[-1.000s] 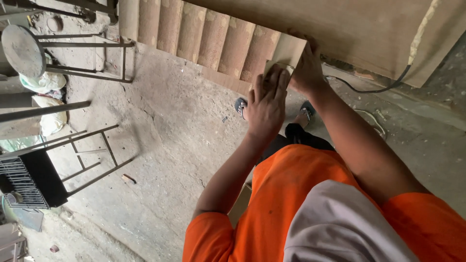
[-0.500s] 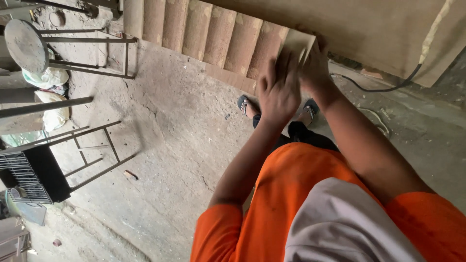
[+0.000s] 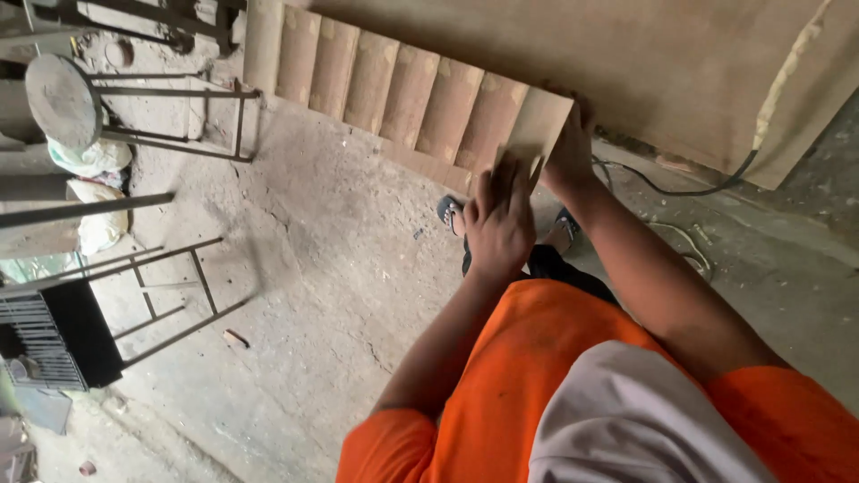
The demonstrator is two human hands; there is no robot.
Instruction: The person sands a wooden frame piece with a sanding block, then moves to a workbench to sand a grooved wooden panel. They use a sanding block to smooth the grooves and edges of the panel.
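Observation:
A pale wooden panel (image 3: 540,121) stands at the right end of a row of brown wooden slats (image 3: 403,85), against a large plywood board (image 3: 644,54). My right hand (image 3: 570,148) grips the panel's right edge. My left hand (image 3: 497,222) lies flat, fingers together, against the panel's lower edge. What is under its palm is hidden. Both arms come out of orange sleeves.
Below the hands are my two sandalled feet (image 3: 449,211) on a dusty concrete floor (image 3: 340,259). A black cable (image 3: 680,188) runs along the board's foot. Metal frames (image 3: 170,286), a round stool (image 3: 61,98), sacks and a black wire crate (image 3: 49,335) stand at the left.
My left hand slid up over the panel, then back down to its lower edge. The right hand kept its hold on the panel's edge. The camera shifted slightly.

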